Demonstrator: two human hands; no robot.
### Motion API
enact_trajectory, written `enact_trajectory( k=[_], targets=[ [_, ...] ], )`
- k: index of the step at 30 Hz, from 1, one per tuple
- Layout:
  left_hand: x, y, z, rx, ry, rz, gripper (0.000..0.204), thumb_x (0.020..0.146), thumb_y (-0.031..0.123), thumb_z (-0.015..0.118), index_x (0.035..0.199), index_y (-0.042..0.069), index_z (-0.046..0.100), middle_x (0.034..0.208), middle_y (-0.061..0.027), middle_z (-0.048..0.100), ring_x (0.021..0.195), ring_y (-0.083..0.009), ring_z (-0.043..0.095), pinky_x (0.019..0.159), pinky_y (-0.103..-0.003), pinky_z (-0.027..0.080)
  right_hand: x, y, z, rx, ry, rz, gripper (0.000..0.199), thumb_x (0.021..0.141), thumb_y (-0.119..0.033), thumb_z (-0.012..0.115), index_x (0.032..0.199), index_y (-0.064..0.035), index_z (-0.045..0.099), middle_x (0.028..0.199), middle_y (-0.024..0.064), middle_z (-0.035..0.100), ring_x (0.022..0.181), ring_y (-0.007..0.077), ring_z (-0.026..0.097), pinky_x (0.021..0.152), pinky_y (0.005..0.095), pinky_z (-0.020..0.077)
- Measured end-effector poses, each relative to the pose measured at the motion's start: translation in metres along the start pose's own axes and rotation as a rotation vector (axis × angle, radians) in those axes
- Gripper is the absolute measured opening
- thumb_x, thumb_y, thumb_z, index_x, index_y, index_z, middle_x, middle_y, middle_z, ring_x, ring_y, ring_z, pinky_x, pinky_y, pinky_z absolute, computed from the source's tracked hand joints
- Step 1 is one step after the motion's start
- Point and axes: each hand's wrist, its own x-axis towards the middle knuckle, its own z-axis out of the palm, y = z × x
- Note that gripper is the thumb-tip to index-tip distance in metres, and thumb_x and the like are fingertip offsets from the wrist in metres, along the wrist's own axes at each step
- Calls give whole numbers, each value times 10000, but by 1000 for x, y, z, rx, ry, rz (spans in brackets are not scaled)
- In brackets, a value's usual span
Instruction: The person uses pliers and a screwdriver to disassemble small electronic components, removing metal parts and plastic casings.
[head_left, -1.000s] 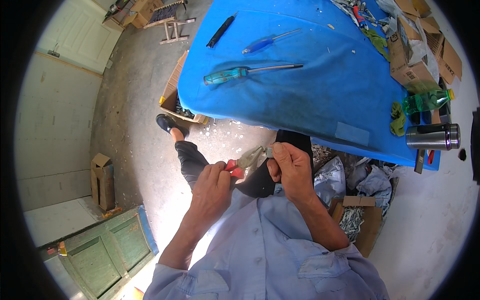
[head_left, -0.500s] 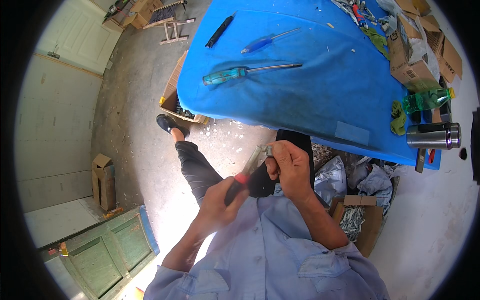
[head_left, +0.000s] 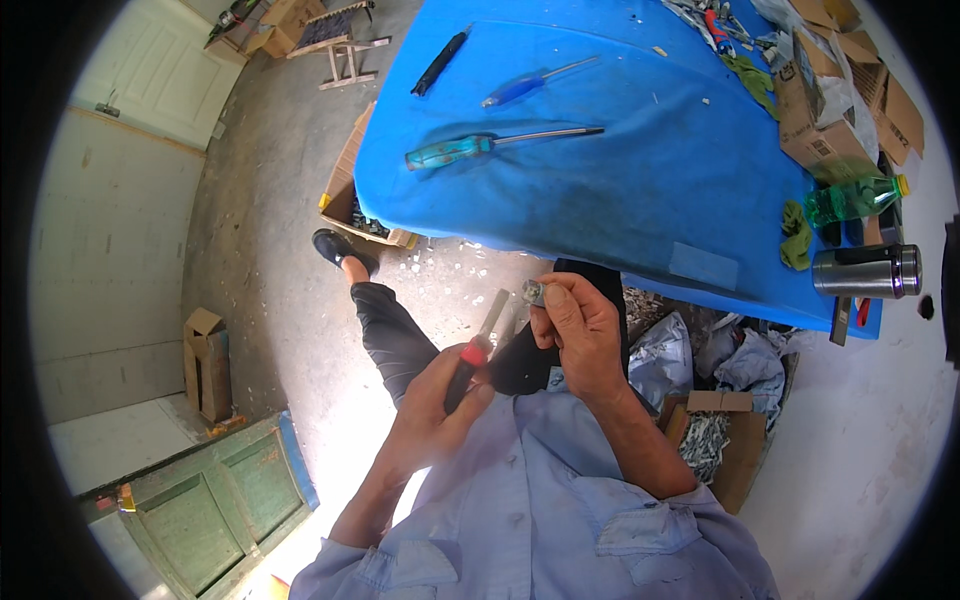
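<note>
My left hand (head_left: 437,400) is closed round the black and red handle of a file (head_left: 490,322), whose flat, blunt-ended metal blade points up and away from me. In my right hand (head_left: 582,335), a small grey metal part (head_left: 533,292) is pinched between thumb and fingers; its exact kind cannot be made out. The blade's tip is just left of the part, with a narrow gap between them. Both hands are above my lap, in front of the near edge of the blue-covered table (head_left: 660,180).
On the table lie a teal-handled screwdriver (head_left: 450,152), a blue-handled screwdriver (head_left: 515,92) and a black pen-like tool (head_left: 440,62). A steel flask (head_left: 865,272) and a green bottle (head_left: 850,202) are at the right. Below stands a cardboard box (head_left: 745,455) of metal pieces.
The file has drawn back toward me and left, parting from the metal part. The part has turned in my right fingers, which stay almost in place.
</note>
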Motion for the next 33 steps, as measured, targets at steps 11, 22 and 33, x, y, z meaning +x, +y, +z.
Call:
enact_trajectory(
  k=[11,22,33],
  targets=[
    [0,4,8,77,45,36,429,976,249,670,1320,4,591,997,-76,630,880,-178,602,819,-311,484,-3,3,4,-33,-8,-46,190,1045,-118,606,1198,-14,651,825,21,632,715,52,557,627,219,457],
    [-4,5,10,94,58,37,338,983,279,671,1194,20,625,912,-60,591,785,-160,548,725,-312,451,-6,2,9,-134,15,-74,192,1026,-79,611,1200,-6,642,851,10,632,748,48,566,665,216,464],
    [-4,1,13,18,74,25,366,983,266,674,1247,16,629,944,-66,626,836,-157,580,774,-302,471,-8,7,6,-188,-22,-98,239,1008,-45,631,1242,3,632,1059,42,654,910,82,620,798,242,515]
  ],
)
